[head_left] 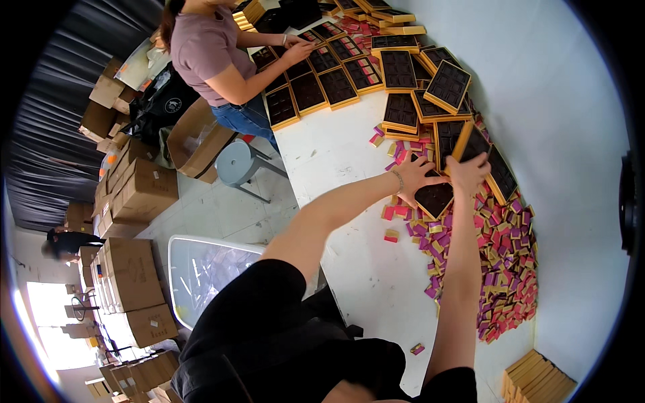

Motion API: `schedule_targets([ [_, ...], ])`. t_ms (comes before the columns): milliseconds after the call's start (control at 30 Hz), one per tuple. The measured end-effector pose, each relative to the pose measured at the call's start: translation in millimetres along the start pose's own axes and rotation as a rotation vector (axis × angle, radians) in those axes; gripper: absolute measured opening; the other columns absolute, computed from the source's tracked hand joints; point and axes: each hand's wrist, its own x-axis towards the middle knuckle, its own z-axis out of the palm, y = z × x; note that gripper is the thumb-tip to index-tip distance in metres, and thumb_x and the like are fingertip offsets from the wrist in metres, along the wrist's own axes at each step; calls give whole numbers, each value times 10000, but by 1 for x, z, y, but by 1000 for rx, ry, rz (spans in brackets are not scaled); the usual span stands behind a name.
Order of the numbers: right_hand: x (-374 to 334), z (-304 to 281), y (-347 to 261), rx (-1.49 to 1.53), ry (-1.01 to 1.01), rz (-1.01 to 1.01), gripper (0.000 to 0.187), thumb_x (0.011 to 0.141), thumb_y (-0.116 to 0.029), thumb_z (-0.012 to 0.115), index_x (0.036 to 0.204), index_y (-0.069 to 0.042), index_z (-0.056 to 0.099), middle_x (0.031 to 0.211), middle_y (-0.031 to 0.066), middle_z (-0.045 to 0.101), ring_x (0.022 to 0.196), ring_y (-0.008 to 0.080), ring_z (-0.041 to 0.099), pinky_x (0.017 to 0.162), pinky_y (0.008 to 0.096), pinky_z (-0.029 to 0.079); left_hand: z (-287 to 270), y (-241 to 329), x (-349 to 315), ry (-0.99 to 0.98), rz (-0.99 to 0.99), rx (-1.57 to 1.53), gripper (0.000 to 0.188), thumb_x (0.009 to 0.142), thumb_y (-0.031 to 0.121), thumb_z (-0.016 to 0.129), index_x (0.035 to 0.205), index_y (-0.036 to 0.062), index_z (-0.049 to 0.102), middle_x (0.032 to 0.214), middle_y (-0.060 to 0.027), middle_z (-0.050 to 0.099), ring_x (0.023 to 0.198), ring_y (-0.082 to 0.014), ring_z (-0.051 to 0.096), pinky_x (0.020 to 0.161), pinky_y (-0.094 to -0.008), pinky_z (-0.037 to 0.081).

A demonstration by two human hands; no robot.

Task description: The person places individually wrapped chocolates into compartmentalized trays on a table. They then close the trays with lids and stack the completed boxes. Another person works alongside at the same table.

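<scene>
My left hand (418, 180) is spread over a dark tray box (435, 199) with gold edges, its fingers apart and touching it. My right hand (468, 172) grips another gold-edged tray box (462, 141), tilted up on its side just above the first one. Some of my right fingers overlap dark trays behind, so their exact hold is partly hidden. Small wrapped pieces (497, 269) in pink, purple and gold lie heaped beside my right forearm and around the trays.
Stacked dark tray boxes (449, 86) stand against the white wall (578, 201). Across the white table (363, 269), a co-worker (208, 54) handles trays laid in rows. Flat gold boxes (537, 377) are stacked lower right. A grey stool (236, 161), plastic bin (176, 269) and cartons (138, 269) stand left.
</scene>
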Motion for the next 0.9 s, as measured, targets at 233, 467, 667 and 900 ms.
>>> schedule_targets([
  [233, -202, -32, 234, 273, -8, -765, 1042, 579, -242, 759, 1473, -41, 263, 1419, 267, 291, 1313, 469, 309, 1079, 522, 293, 1, 60, -147, -141, 188, -50, 1174, 484, 560, 837, 1479, 285, 277, 1368, -110, 422, 1260, -309, 390, 997, -614, 266],
  [467, -421, 21, 296, -65, -273, -696, 1025, 527, -261, 774, 1450, -105, 354, 1431, 197, 353, 1341, 386, 312, 1040, 566, 256, 82, 89, -231, -269, 147, 31, 1175, 426, 556, 854, 1451, 342, 322, 1397, -57, 404, 1343, -295, 330, 959, -700, 279],
  [667, -378, -13, 354, -224, -255, -667, 951, 579, -298, 795, 1436, -249, 385, 1492, 57, 337, 1391, 299, 279, 1049, 651, 227, 100, 169, -168, -310, 144, 159, 1209, 517, 540, 856, 1504, 298, 200, 1558, 16, 215, 1443, -278, 170, 984, -775, 205],
  [900, -386, -40, 419, -89, 82, -391, 703, 815, -338, 677, 1437, -172, 394, 1520, 52, 314, 1408, 292, 276, 1102, 604, 191, 80, 242, -145, -322, 262, 224, 1117, 555, 711, 733, 1492, 430, 194, 1606, -3, 67, 1460, -361, 49, 973, -812, 115],
])
